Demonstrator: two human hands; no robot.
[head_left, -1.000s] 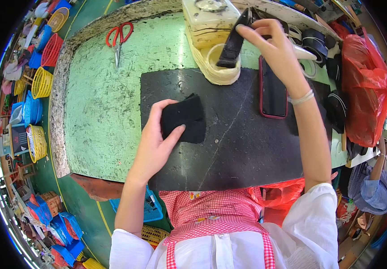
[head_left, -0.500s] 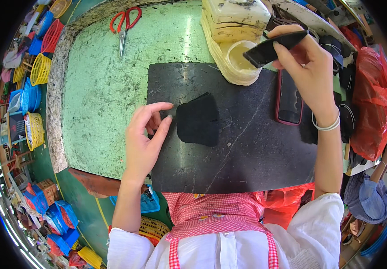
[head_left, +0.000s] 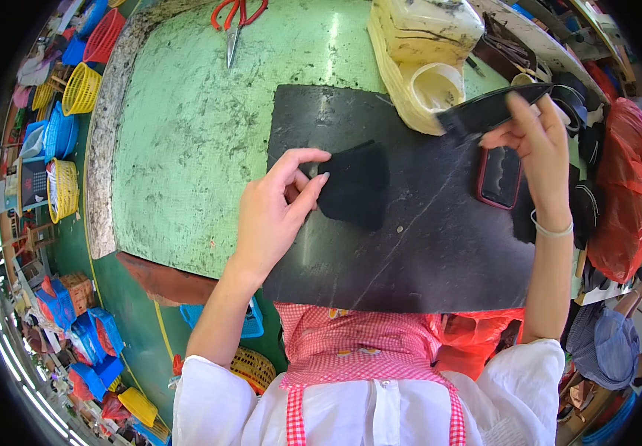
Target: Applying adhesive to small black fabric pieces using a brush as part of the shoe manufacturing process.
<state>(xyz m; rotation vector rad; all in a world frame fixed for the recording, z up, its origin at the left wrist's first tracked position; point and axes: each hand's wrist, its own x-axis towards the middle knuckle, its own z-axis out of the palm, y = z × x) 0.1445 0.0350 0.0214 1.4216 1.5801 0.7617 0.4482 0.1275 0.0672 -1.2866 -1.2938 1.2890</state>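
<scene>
A dark, fan-shaped piece of black material (head_left: 358, 186) lies on the black slab (head_left: 425, 275) in front of me. My left hand (head_left: 287, 197) holds its upper left edge between thumb and forefinger. In my right hand (head_left: 533, 141) is a flat black spreader (head_left: 488, 111) with a curved edge, slightly smeared by motion. The spreader's tip is beside the front rim of a cream-coloured pot (head_left: 438, 88), which has a round opening and is crusted with dried residue.
Red-handled scissors (head_left: 233, 33) lie at the far left of the green work surface (head_left: 187, 149). Under my right hand rests a phone (head_left: 499, 177) in a red case. A red plastic bag (head_left: 626, 193) stands at the right. Baskets (head_left: 82, 88) sit beyond the table's left side.
My left hand has closed on the edge of the black piece. My right hand has turned the spreader flatter and brought it from over the pot's opening to its front right. The whole view has shifted.
</scene>
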